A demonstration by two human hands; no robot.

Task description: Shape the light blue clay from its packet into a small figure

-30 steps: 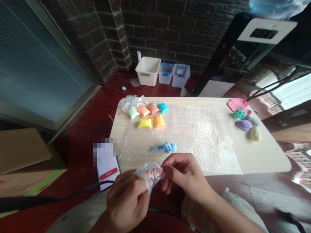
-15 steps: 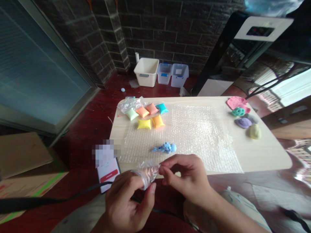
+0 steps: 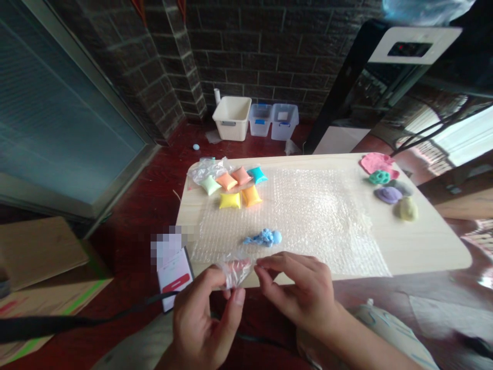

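Note:
A small clear plastic bag point(image 3: 235, 272) covers the fingertips of my left hand point(image 3: 202, 313), whose thumb lies bent near the bag's lower edge. Thumb and forefinger of my right hand point(image 3: 298, 290) pinch the bag's far right tip. Just beyond the hands, a lumpy light-blue clay piece point(image 3: 265, 237) with a round ball at its right end lies on bubble wrap point(image 3: 319, 221). Farther off sit soft little packets: a yellow packet point(image 3: 230, 201), an orange-yellow packet point(image 3: 251, 196), a pale green packet point(image 3: 210, 185), a teal packet point(image 3: 258, 175) and two orange ones.
On the table point(image 3: 431, 246), right side, are pink clay point(image 3: 375, 163), green clay point(image 3: 379, 177), purple clay point(image 3: 388, 194) and pale yellow clay point(image 3: 408, 209). Crumpled plastic point(image 3: 208, 169) lies back left. A phone point(image 3: 175, 280) rests left of my hands. Bins point(image 3: 233, 126) stand behind.
My left thumb has moved away from the other fingers, then toward the bag's lower edge. The right hand keeps its pinch on the bag's tip. The view has shifted slightly.

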